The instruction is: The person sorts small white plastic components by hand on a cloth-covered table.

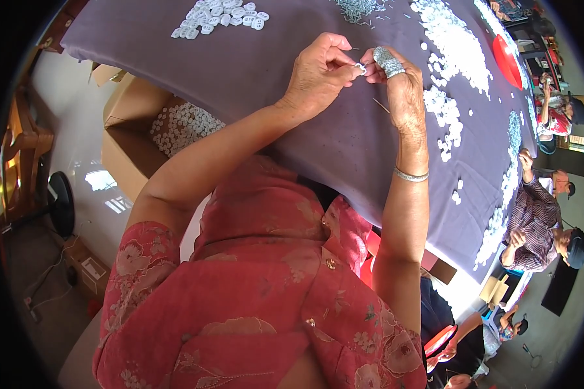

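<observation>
Over the cloth-covered table, my left hand [318,76] and my right hand [401,81] meet at the fingertips. Between them is a small white plastic piece [361,67] with a ring-like outline, pinched from both sides; its exact kind is too small to make out. Silvery tape [388,62] wraps a finger of my right hand. A thin, pale metal-looking pin [381,105] shows beside that hand's palm; whether it is held or lies on the cloth, I cannot tell.
On the grey-purple cloth [344,152] lie round white pieces [220,14], a heap of metal pins [360,9] and a long spread of white pieces [457,48]. A red dish [507,61] stands at right. An open cardboard box [128,104] holds white pieces. Other people sit along the right.
</observation>
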A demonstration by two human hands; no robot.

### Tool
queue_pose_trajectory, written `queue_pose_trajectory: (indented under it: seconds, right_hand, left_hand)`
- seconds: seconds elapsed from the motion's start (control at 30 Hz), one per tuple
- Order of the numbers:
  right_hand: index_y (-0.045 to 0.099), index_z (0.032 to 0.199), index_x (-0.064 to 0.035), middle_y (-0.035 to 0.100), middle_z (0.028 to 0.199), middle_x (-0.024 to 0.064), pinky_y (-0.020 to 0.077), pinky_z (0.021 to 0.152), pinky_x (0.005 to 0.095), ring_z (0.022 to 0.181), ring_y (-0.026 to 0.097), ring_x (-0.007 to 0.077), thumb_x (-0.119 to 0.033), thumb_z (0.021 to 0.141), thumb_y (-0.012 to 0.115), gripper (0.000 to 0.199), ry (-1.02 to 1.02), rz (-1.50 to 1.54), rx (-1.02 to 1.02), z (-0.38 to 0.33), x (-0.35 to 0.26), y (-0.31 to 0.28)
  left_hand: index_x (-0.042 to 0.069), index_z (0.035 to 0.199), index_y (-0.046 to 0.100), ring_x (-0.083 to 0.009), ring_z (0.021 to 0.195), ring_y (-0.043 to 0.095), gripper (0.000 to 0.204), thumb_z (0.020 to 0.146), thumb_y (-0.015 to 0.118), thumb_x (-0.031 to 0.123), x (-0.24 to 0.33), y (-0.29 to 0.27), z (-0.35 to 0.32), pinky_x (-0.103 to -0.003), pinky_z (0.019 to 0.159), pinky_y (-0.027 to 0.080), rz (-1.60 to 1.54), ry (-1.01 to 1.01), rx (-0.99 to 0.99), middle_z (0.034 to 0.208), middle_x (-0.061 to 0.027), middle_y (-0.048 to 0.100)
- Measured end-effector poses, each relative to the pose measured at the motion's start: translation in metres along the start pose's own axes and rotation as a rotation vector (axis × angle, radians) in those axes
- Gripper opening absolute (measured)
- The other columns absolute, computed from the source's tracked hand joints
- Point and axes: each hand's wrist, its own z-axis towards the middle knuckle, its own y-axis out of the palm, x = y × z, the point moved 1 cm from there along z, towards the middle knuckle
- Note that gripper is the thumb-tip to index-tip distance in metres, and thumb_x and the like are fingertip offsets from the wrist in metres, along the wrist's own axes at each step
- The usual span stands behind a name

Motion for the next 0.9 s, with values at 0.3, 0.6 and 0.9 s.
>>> queue_pose_trajectory:
  seconds: [0.3,0.6,0.9]
  right_hand:
    - [0.063,0.085,0.0005,0.059,0.074,0.0037,0.0448,0.065,0.0242,0.068,0.054,0.0108,-0.018,0.088,0.046,0.026,-0.026,0.008,-0.002,-0.002,-0.001,0.000]
    - [0.064,0.090,-0.0007,0.061,0.077,0.0014,0.0440,0.064,0.0217,0.069,0.054,0.0079,-0.002,0.085,0.049,0.016,-0.113,-0.062,0.012,-0.006,0.002,0.001]
    - [0.067,0.095,-0.0049,0.064,0.084,0.0010,0.0452,0.061,0.0198,0.069,0.054,0.0071,0.004,0.082,0.055,0.020,-0.196,-0.099,0.066,-0.008,0.011,0.004]
  left_hand:
    - [0.000,0.108,0.046,-0.0110,0.071,0.059,0.033,0.080,0.065,0.002,0.000,0.000,0.000,-0.024,0.063,0.050,-0.027,-0.005,-0.002,0.082,-0.0078,0.064]
    - [0.001,0.104,0.051,-0.0098,0.072,0.059,0.027,0.080,0.063,0.001,0.004,0.000,-0.001,-0.023,0.063,0.050,-0.001,0.001,0.008,0.082,-0.0066,0.063]
    - [0.000,0.092,0.060,-0.0084,0.069,0.058,0.012,0.080,0.062,0.003,0.000,0.000,0.001,-0.023,0.060,0.052,-0.027,0.020,0.037,0.080,-0.0056,0.062]
